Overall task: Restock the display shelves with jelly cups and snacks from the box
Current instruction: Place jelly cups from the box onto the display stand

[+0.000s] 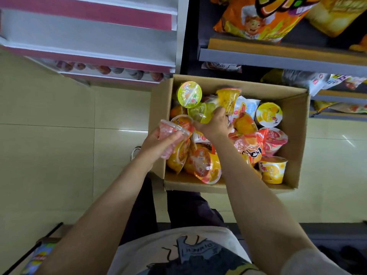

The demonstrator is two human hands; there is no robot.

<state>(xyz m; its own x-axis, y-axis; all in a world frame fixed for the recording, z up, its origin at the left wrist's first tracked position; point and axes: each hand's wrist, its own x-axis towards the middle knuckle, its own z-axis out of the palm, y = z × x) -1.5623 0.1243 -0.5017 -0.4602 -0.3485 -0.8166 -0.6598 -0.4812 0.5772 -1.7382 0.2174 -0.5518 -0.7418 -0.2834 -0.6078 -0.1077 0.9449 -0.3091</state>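
My left hand (158,143) grips a pink jelly cup (170,133) by its side wall, fingers curled round it, held just over the near-left corner of the cardboard box (296,124). My right hand (215,124) reaches deeper into the box, fingers closed on the narrow base of a yellow jelly cup (228,98) tipped on its side, with a green jelly cup (201,113) touching the same fingers; whether I hold the green one too is hard to tell, as my hand covers its far side. Around both hands the box sits on the tiled floor (59,155), heaped with more cups and soft snack packets (256,143) lying at every angle, one lime-lidded cup (189,94) propped against the far-left wall. Beyond the box stand the pink-edged shelves (89,22) to the left, a row of cups on the lowest tier, and the dark shelves (278,58) to the right with a large orange snack bag (262,16). The cups look light but dense with gel, their thin plastic walls likely to flex and their film lids easy to puncture, so I judge the safest hold is round the rigid rim or body, never pressing the lid. The packets are limp and best taken by a sealed edge.
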